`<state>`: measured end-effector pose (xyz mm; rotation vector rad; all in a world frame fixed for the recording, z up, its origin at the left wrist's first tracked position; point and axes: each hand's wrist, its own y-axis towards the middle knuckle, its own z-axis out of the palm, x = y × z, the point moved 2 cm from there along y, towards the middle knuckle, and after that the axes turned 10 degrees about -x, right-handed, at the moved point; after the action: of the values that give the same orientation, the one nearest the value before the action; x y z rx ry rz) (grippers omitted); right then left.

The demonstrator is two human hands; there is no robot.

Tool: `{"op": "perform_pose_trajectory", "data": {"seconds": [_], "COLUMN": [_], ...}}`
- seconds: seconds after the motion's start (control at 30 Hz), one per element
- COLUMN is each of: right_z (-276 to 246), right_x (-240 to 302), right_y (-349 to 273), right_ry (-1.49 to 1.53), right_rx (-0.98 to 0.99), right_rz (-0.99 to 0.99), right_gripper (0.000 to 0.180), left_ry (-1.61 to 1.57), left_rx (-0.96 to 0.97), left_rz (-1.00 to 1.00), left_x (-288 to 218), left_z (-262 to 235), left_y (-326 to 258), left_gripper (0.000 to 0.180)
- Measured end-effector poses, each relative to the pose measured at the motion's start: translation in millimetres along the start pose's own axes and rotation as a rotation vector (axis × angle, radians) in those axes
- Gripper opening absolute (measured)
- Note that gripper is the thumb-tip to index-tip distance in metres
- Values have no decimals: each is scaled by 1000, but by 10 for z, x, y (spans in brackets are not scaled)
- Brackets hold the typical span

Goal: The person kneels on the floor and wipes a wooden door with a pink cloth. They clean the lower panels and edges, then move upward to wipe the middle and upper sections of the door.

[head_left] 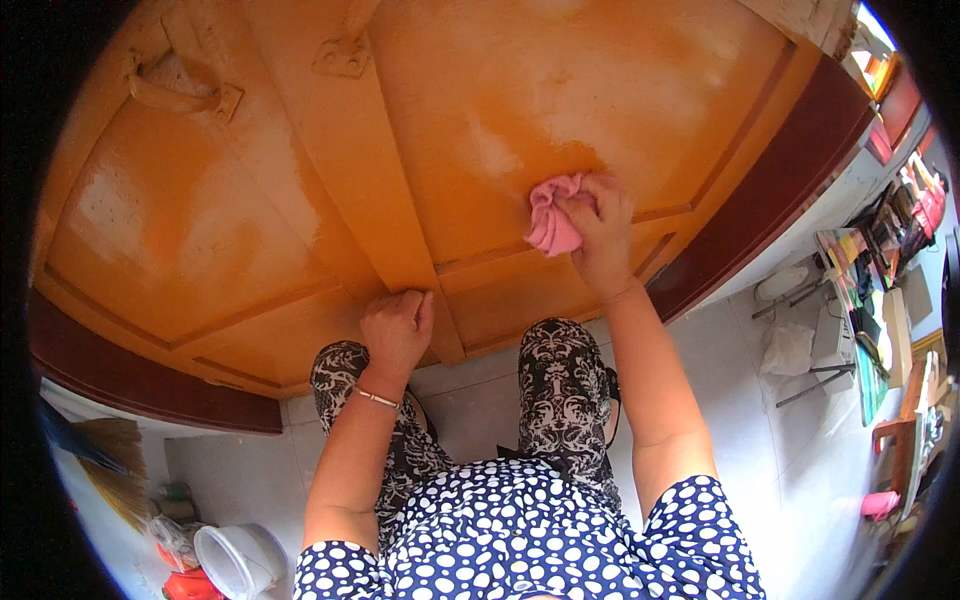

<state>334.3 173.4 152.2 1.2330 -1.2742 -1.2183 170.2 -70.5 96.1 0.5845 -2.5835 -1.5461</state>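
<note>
The right hand [598,228] grips a bunched pink cloth [552,224] against the orange door [480,90]; the left hand [397,327], fingers curled, braces on the door's centre stile; firm, overlapping strokes would wipe best.

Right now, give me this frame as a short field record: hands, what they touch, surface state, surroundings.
view: head camera, looking down at a double door
right hand: closed on pink cloth, pressed to the right door leaf
left hand: fist resting on the centre strip of the orange door, holds nothing
door surface: pale dusty patches; darker orange band just above the cloth
door fittings: metal handle upper left, latch plate at top
frame: dark red door frame
floor: pale tiles
lower left: white bucket, broom
</note>
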Motion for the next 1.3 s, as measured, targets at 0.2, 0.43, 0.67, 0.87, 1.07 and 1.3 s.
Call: {"op": "perform_pose_trajectory", "data": {"seconds": [0.2, 0.43, 0.67, 0.87, 1.07, 1.3], "right_z": [-81, -104, -436, -360, -210, -240], "right_x": [-46, -416, -163, -442, -553, -428], "right_y": [-339, 790, 2102, 1242, 226, -508], "right_ry": [-61, 907, -76, -55, 52, -148], "right_rx": [204, -85, -350, -234, -179, 71], "right_rz": [67, 784, -144, -60, 192, 201], "right_gripper": [40, 22, 20, 45, 49, 47], "left_ry": [13, 0, 5, 43, 46, 48], "left_rx": [-24, -42, -21, 1, 5, -30], "left_rz": [51, 65, 32, 40, 30, 50], "left_x": [44, 67, 68, 32, 20, 8], "left_z": [45, 139, 109, 58, 39, 31], "left_y": [1, -44, -82, -52, -20, -4], "left_gripper": [24, 22, 22, 21, 22, 21]}}
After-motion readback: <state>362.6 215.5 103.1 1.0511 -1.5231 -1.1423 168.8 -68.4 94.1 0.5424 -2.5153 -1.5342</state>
